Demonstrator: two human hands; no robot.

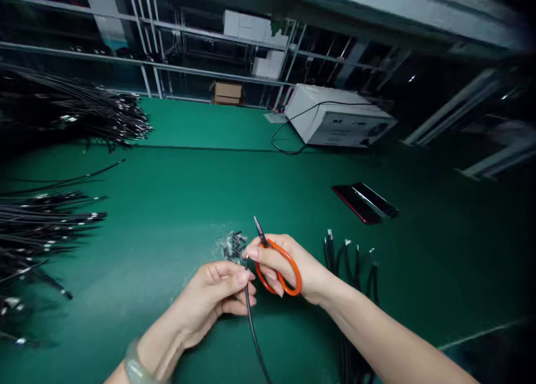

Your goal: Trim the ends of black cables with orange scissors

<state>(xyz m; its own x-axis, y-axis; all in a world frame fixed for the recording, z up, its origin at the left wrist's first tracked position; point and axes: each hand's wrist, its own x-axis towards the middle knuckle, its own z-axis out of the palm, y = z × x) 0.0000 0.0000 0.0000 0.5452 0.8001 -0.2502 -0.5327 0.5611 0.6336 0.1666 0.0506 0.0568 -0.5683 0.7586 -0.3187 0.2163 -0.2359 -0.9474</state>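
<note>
My left hand (213,297) pinches a thin black cable (251,322) near its upper end; the cable runs down toward me. My right hand (288,267) holds orange-handled scissors (276,264), fingers through the loops, blades pointing up and away just above the cable's tip. Right behind both hands lies a small pile of cut black sleeve bits (234,245) on the green table mat (188,205).
Bundles of black cables (50,222) lie at the left, with more at the far left back (104,116). Several finished cables (352,261) rest right of my right arm. Two phones (364,202) lie further right. A white machine (339,119) and its cord stand at the back.
</note>
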